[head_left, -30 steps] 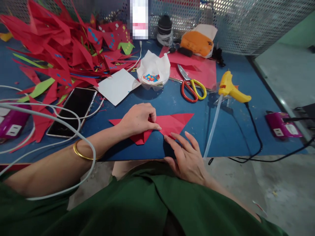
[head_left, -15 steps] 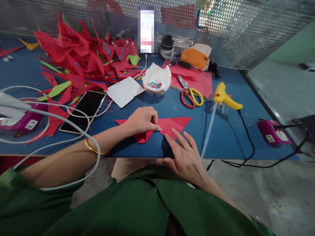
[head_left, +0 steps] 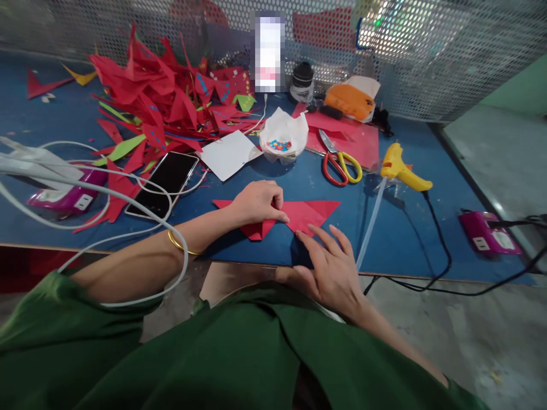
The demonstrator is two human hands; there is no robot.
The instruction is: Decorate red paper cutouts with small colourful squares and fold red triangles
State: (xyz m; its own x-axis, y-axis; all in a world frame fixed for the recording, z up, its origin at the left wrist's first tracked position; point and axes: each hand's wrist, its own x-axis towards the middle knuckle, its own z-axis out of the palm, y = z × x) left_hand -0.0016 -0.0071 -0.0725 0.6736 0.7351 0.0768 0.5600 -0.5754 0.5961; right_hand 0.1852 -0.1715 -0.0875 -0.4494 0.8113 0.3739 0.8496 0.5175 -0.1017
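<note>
Fingers of my left hand [head_left: 258, 202] are curling down, pinning red folded paper [head_left: 294, 215] on blue worktop [head_left: 384, 239] near its front edge. My right hand [head_left: 331, 267] is lying flat w/ fingertips on paper's near edge, grip wide. Scissors [head_left: 339, 162] & glue gun [head_left: 401, 171] are sitting beyond, phone [head_left: 164, 182] to the left.

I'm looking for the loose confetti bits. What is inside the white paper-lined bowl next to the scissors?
The bowl holds a small heap of coloured paper bits, blue, red and yellow. The crumpled white paper liner hides the bowl's bottom and anything beneath the bits.
</note>
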